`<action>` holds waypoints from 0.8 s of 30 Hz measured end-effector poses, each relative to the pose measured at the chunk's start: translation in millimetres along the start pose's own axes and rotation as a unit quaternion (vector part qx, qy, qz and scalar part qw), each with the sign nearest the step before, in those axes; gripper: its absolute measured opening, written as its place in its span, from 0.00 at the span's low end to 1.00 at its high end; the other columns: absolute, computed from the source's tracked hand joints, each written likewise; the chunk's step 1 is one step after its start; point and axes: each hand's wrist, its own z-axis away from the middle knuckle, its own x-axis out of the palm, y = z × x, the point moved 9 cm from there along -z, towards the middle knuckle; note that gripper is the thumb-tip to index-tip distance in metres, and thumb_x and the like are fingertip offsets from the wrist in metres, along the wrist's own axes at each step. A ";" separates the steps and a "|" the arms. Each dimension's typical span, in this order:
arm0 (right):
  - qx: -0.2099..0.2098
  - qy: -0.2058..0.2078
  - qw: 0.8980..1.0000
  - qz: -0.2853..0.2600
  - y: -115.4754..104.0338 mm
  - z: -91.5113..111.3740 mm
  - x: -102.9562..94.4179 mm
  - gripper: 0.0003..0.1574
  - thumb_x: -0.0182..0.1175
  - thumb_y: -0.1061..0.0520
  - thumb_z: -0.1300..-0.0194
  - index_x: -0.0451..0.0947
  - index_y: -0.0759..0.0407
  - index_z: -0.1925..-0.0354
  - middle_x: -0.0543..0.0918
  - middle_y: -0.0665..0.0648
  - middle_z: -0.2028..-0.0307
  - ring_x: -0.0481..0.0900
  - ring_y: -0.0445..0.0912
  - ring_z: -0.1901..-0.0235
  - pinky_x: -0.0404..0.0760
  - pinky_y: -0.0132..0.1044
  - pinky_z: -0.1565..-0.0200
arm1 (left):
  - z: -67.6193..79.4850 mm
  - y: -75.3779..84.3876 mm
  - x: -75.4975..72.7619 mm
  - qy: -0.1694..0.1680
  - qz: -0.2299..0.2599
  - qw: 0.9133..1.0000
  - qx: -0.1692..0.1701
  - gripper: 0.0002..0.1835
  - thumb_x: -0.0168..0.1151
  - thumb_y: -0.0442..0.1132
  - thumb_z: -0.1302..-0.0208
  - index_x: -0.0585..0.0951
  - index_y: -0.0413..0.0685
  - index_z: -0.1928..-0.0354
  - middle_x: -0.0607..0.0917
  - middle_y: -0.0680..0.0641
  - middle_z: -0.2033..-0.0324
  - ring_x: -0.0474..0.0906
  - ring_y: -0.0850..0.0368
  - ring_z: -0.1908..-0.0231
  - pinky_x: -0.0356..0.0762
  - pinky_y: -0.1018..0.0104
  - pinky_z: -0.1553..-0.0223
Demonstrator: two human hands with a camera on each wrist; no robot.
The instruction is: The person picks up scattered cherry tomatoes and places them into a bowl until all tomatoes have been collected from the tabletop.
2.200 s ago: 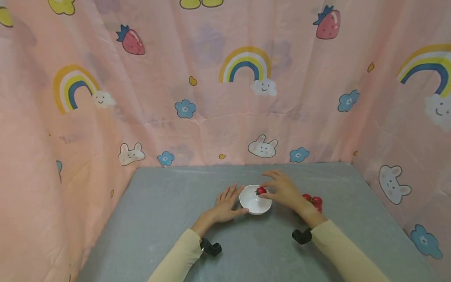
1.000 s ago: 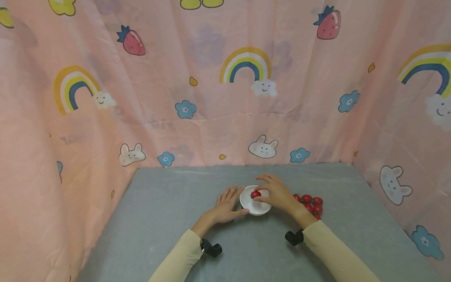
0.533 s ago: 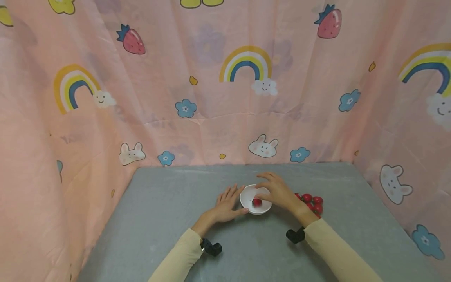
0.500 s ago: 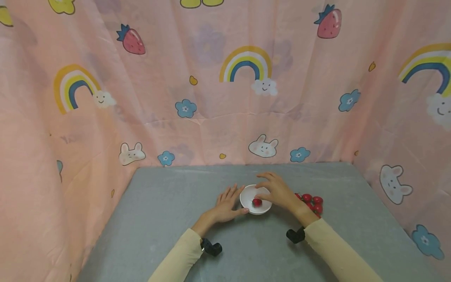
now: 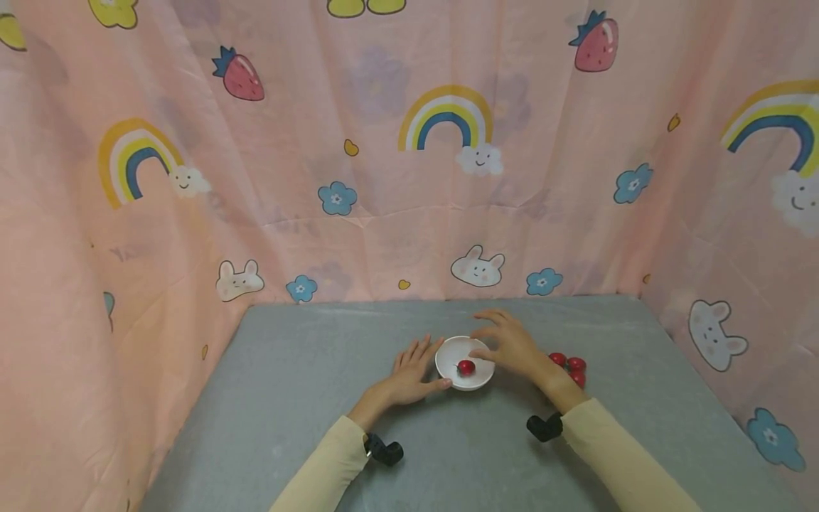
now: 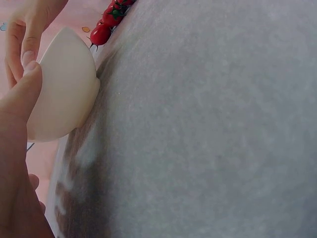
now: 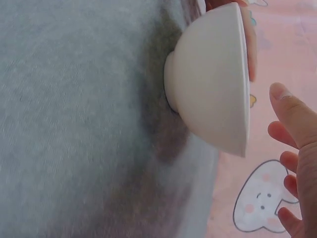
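Glossy red tomato with a green stem [image 5: 466, 368]: lies inside the small, round, smooth white bowl [image 5: 455, 350], in the near half, stem to the left; from my end I see no finger on it. Both wrist views hide it behind the bowl's wall.
Right hand [image 5: 515, 350]: about 1 second ago I had its fingers on that tomato; now it has let go and drawn back to the right. Thumb and fingers are parted and gently bent, holding nothing, and in the right wrist view the thumb stands clear of the rim.
Left hand [image 5: 407, 380]: unchanged on my feed, fingers spread and nearly straight, thumb resting against the rim. I read that as steadying, with no grip closed round the bowl.
White bowl: upright on its foot on the matt grey, cloth-like table [image 5: 307, 370], and its place has not shifted.
Bowl count: I can make out 1 tomato inside.
Several more red tomatoes [image 5: 576, 364]: clustered on the table beyond the right forearm [image 5: 561, 388], which hides part of the group, so I give no total.
Meaning for the work: I judge this tomato's transfer finished, with the right hand free again.
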 end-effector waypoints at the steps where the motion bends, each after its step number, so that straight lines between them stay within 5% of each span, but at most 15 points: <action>1: 0.004 -0.002 1.000 -0.001 2.0 0.7 -0.8 0.25 0.73 0.40 0.46 0.88 0.52 0.54 0.78 0.60 0.37 0.70 0.59 0.34 0.67 0.66 0.36 | -0.1 0.0 0.0 0.000 0.001 1.000 0.001 0.47 0.51 0.69 0.33 0.43 0.67 0.21 0.43 0.45 0.20 0.37 0.39 0.21 0.41 0.34 0.27; 24: 0.027 0.027 0.999 0.010 61.8 40.8 -27.9 0.24 0.75 0.46 0.47 0.87 0.56 0.54 0.77 0.64 0.38 0.69 0.61 0.36 0.66 0.65 0.37 | 0.5 2.1 -1.2 0.010 0.009 1.000 0.015 0.47 0.54 0.66 0.33 0.44 0.62 0.20 0.44 0.44 0.20 0.38 0.38 0.21 0.41 0.33 0.27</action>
